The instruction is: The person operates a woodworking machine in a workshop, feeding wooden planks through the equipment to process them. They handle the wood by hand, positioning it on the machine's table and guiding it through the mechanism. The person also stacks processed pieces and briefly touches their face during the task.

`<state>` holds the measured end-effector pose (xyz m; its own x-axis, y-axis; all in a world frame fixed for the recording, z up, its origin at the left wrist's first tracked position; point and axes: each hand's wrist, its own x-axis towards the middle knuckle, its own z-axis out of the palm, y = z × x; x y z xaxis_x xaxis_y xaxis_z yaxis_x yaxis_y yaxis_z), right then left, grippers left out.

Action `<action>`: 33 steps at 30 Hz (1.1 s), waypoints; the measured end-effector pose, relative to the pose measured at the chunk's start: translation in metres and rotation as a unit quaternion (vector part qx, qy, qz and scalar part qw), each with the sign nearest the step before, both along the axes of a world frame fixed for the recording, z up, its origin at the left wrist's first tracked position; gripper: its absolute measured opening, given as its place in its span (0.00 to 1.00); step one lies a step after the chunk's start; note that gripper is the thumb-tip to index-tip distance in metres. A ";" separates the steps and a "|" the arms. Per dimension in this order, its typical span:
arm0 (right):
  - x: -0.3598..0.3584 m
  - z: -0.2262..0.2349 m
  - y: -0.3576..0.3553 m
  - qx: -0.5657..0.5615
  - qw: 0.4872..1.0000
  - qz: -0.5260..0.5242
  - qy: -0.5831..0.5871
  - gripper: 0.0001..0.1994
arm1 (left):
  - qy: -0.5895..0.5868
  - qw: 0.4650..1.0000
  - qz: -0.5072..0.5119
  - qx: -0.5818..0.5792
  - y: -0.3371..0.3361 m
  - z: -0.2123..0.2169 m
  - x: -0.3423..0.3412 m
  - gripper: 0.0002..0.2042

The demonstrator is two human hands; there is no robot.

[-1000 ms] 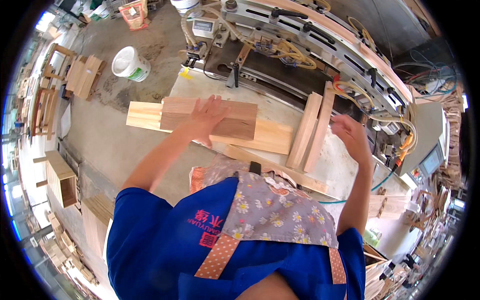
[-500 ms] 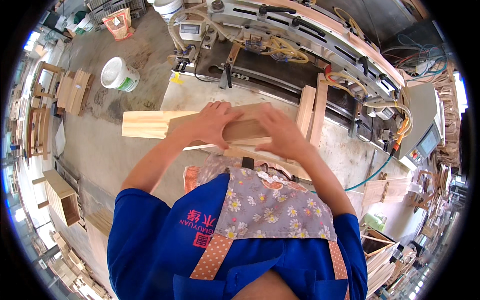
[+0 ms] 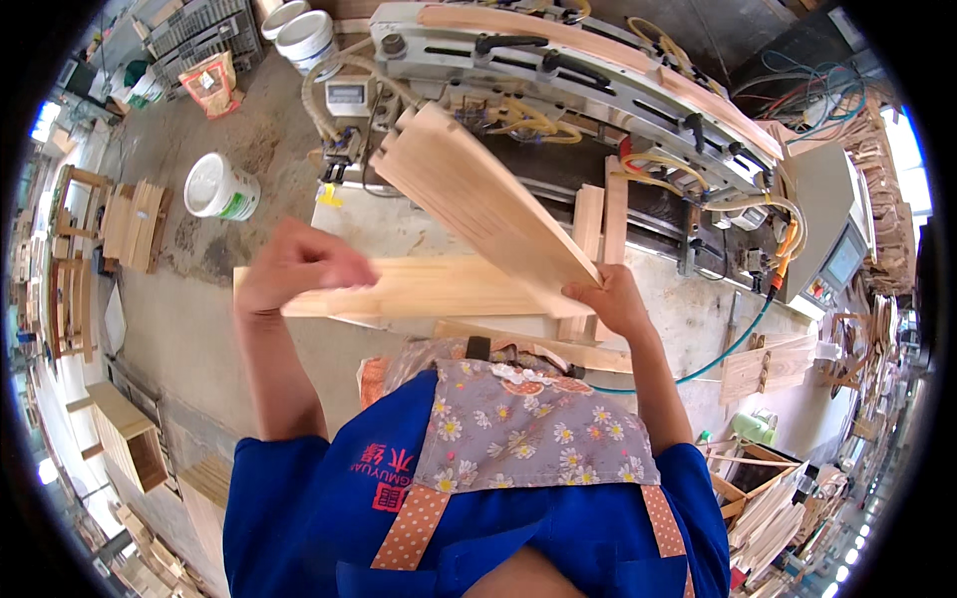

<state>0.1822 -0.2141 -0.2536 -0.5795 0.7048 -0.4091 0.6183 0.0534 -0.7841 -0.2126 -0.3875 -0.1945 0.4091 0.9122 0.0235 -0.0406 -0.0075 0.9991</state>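
Observation:
A wooden board with a notched far end is tilted up in front of me. My right hand grips its near right corner, thumb on the face. Below it, a paler wooden board lies flat on the worktable, partly covered by the raised one. My left hand, blurred by motion, hovers over the left end of the pale board, apart from the raised one. Whether its fingers are closed is smeared. A narrow wood strip lies along the table's near edge.
Behind the worktable runs a metal clamping machine with black levers and yellow hoses. Two wood pieces lie toward it on the right. A control box with a screen and a teal hose are farther right. A white bucket stands left.
Both hands were on the darker board as it lay over the pale one. Now my right hand has lifted and tilted it, while my left hand has let go and moved left.

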 end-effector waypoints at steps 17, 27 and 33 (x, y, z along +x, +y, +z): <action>-0.051 0.111 0.067 -0.002 0.949 0.044 0.314 0.18 | -0.052 0.942 0.326 0.055 0.158 0.072 0.116 0.17; -0.127 0.218 0.228 0.159 0.879 0.067 0.445 0.15 | 0.227 0.896 0.242 0.296 0.328 0.177 0.046 0.21; -0.176 0.152 0.317 0.249 0.916 0.016 0.312 0.15 | 0.284 0.887 0.269 0.245 0.391 0.130 -0.008 0.22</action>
<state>0.0060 0.1031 -0.1021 -0.6143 0.6925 0.3782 0.0488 0.5117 -0.8577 -0.2207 0.0039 -0.0649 -0.0102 0.9166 0.3997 0.6100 -0.3110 0.7288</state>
